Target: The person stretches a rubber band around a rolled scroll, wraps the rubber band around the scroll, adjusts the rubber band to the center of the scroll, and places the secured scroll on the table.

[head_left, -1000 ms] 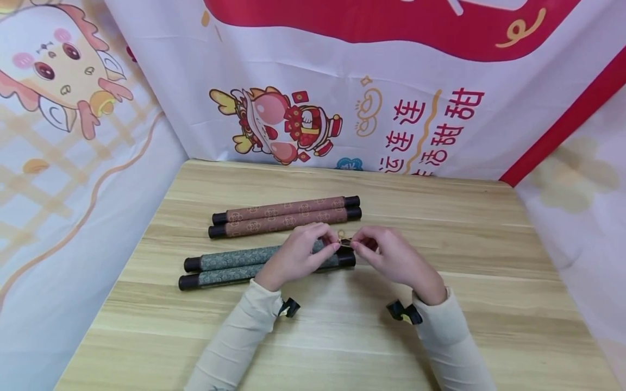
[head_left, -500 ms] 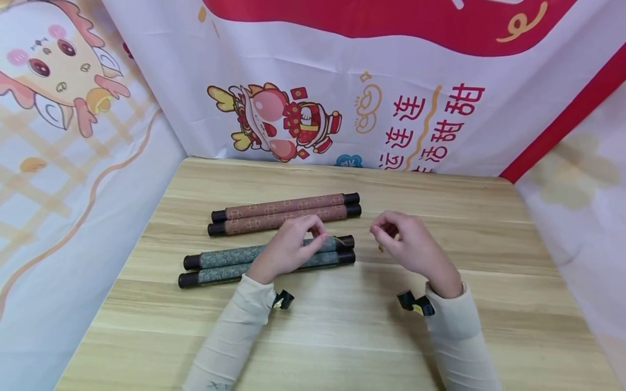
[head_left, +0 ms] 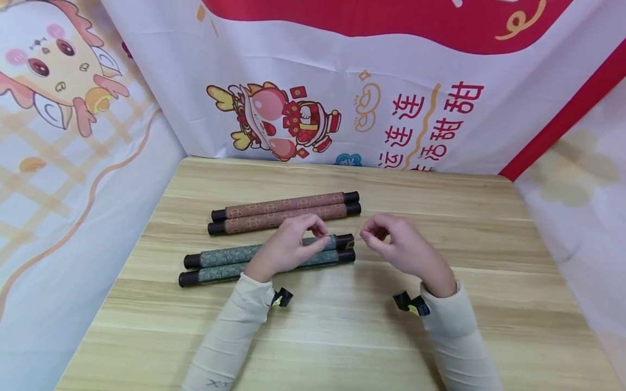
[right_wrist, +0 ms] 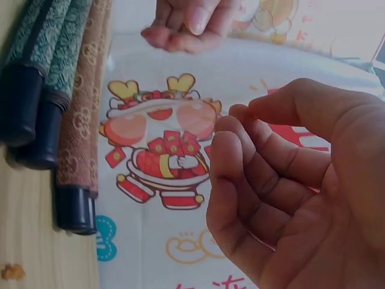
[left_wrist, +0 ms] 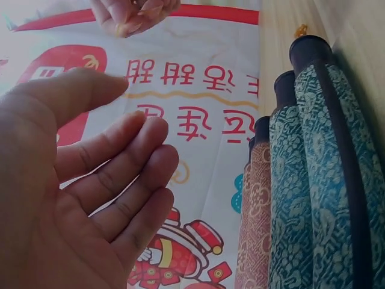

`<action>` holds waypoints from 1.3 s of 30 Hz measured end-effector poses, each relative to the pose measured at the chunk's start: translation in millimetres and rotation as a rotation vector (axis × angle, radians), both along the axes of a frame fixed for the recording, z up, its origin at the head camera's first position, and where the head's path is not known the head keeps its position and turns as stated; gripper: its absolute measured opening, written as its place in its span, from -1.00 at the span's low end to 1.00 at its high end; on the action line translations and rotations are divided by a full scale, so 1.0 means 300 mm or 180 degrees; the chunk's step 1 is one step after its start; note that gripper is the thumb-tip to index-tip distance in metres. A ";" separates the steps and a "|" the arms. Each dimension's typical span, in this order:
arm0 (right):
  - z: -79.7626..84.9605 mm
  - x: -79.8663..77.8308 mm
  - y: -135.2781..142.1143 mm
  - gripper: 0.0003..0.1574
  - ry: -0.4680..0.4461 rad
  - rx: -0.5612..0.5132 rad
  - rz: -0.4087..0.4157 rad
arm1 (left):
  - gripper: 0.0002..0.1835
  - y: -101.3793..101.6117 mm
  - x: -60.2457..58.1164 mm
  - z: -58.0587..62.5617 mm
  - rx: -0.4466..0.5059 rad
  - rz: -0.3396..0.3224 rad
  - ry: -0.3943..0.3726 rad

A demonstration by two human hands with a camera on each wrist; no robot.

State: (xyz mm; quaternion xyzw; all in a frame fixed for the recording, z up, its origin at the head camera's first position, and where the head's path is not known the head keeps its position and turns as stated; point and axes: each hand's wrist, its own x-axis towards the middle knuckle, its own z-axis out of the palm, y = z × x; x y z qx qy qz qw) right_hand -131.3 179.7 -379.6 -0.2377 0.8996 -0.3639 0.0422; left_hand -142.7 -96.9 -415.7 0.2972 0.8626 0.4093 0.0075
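Two green patterned scrolls (head_left: 230, 255) with black end knobs lie side by side on the table. My left hand (head_left: 286, 244) hovers over them, fingers loosely bent; the left wrist view shows a gap between thumb and fingertips and nothing held. Just beyond the scrolls' right ends is my right hand (head_left: 401, 247), thumb and index fingertip together. A thin gold cord (head_left: 357, 237) runs faintly from the scroll end to that pinch, though the bit between the fingertips is hard to see. A small gold bunch (right_wrist: 12, 272) lies on the wood near the knobs.
Behind the green pair, two brown patterned scrolls (head_left: 283, 212) with black knobs lie parallel. The wooden table (head_left: 342, 336) meets printed cloth hangings (head_left: 367, 125) at its back and sides.
From close together at the green scroll's end, the hands parted, the right moving right, then back slightly left. The gold loop once between both hands is gone from there. The scrolls stayed put.
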 end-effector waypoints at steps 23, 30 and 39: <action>-0.035 0.010 -0.061 -0.89 0.0027 0.0234 0.0578 | -0.94 0.083 0.020 -0.023 -0.0151 -0.0508 0.0273; -0.041 0.003 -0.059 -0.92 -0.0086 0.0254 0.0577 | -0.94 0.072 0.018 -0.029 -0.0104 -0.0392 0.0242; -0.071 -0.027 -0.035 -0.92 -0.0218 0.0121 0.0440 | -0.94 0.002 -0.013 -0.030 0.0034 -0.0018 0.0284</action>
